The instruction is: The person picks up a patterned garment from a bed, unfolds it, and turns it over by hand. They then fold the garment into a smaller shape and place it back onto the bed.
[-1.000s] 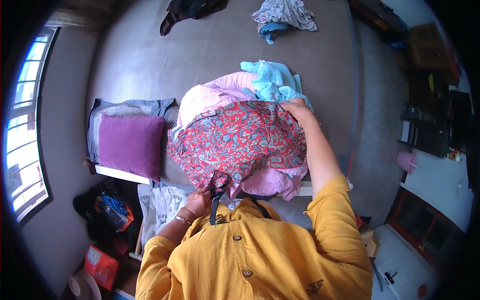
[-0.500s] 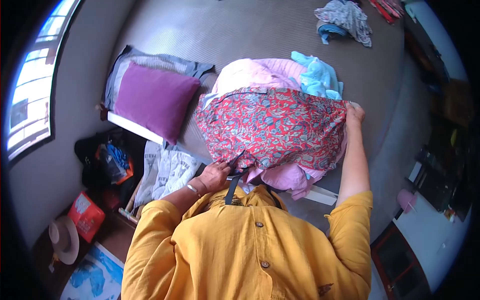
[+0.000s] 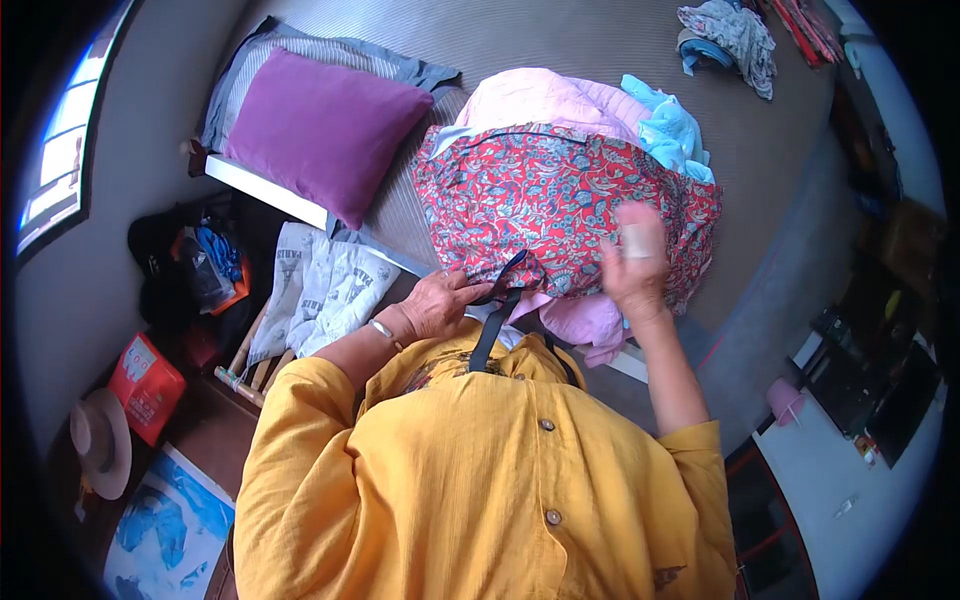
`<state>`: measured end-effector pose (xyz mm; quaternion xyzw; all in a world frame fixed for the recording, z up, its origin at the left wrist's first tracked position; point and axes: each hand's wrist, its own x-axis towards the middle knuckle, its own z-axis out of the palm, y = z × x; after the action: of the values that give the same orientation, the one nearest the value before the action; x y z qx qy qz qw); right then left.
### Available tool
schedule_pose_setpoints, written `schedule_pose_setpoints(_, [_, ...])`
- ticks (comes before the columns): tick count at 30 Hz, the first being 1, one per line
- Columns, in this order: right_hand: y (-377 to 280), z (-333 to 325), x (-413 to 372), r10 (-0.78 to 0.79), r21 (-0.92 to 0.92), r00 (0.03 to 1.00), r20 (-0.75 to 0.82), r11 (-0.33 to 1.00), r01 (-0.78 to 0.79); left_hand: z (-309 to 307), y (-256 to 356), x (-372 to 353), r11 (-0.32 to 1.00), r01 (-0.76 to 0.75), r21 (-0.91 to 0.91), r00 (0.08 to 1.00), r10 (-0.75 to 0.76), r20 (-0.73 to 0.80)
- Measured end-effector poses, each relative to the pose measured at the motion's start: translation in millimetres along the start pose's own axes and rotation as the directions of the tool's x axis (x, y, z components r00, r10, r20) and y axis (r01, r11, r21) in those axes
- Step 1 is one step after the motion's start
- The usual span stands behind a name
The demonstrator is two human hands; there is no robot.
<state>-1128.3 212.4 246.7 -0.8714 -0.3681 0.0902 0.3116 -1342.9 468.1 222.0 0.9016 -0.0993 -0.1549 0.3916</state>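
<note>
A red garment with a blue floral print (image 3: 555, 205) lies spread over a pile of pink clothes (image 3: 530, 100) on the bed. My left hand (image 3: 440, 300) pinches its near edge at the bed's front rim, beside a dark strap. My right hand (image 3: 632, 262) is raised over the garment's right part, blurred, fingers spread and holding nothing. A light blue cloth (image 3: 672, 130) lies behind the garment on the right.
A purple pillow (image 3: 325, 130) rests on a grey striped one at the bed's left. White printed sacks (image 3: 320, 290) and dark bags (image 3: 195, 275) stand on the floor to the left. A patterned cloth heap (image 3: 735, 35) lies far right on the bed (image 3: 560, 40).
My right hand has let go of the garment's far right corner and come back toward me over the cloth. The garment has settled lower on the pile. My view has shifted left.
</note>
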Motion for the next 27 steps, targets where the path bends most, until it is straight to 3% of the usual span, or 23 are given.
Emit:
schedule_pose_setpoints(1, [-22.6,1.5,6.8,-0.104,0.139,0.989,0.104,0.986,0.089,-0.4,-2.1,-0.5,1.000,-0.026,-0.011,1.000,0.026,-0.009])
schedule_pose_setpoints(3, [-79.9,4.7,16.6,-0.234,-0.004,0.905,0.357,0.968,0.251,-6.7,0.6,-0.2,0.998,-0.053,-0.037,0.998,0.051,-0.045])
schedule_pose_setpoints(7, [-122.3,59.2,0.8,-0.248,-0.003,0.826,0.506,0.957,0.289,-16.6,4.6,-4.4,0.985,-0.098,-0.141,0.983,0.074,-0.169])
schedule_pose_setpoints(9, [-119.5,82.7,-13.3,-0.262,-0.060,0.870,0.417,0.947,0.314,-13.4,1.4,-10.7,0.978,-0.103,-0.184,0.976,0.063,-0.210])
schedule_pose_setpoints(10, [-117.2,89.8,-16.4,-0.257,-0.118,0.891,0.375,0.940,0.321,-22.8,5.0,-12.4,0.969,0.054,-0.240,0.997,-0.066,-0.041])
schedule_pose_setpoints(12, [-115.5,93.9,-14.0,-0.309,-0.159,0.930,0.201,0.926,0.342,-21.2,2.6,-15.1,0.954,0.064,-0.292,0.987,-0.103,-0.120])
schedule_pose_setpoints(14, [-113.5,85.0,-10.2,-0.285,-0.178,0.941,0.181,0.932,0.316,-20.7,2.5,-18.0,0.944,0.060,-0.325,0.970,-0.132,-0.203])
schedule_pose_setpoints(18, [-117.9,67.4,-7.5,-0.255,-0.200,0.947,0.194,0.935,0.293,-38.5,-2.9,-19.6,0.970,0.069,-0.233,0.990,-0.095,-0.102])
schedule_pose_setpoints(21, [-122.0,55.7,1.4,-0.142,-0.102,0.947,0.288,0.979,0.178,-32.8,-14.8,-18.9,0.926,-0.086,-0.368,0.953,-0.032,-0.302])
schedule_pose_setpoints(23, [-117.9,48.4,13.2,0.006,-0.047,0.926,0.378,0.999,0.012,-31.0,-23.7,-18.4,0.809,0.078,-0.582,0.958,-0.222,-0.181])
schedule_pose_setpoints(24, [-106.5,50.0,22.1,-0.027,0.073,0.953,0.303,0.997,0.005,-35.3,-27.0,-14.4,0.686,0.194,-0.701,0.944,-0.324,-0.056])
schedule_pose_setpoints(25, [-95.0,50.8,31.8,0.041,-0.046,0.958,0.283,0.999,-0.029,-38.1,-31.6,-9.5,0.536,0.307,-0.786,0.912,-0.403,0.081])
schedule_pose_setpoints(27, [-80.2,51.7,45.7,0.166,-0.274,0.962,0.218,0.956,-0.103,-11.6,-54.7,5.0,0.352,0.208,-0.913,0.859,-0.511,-0.002])
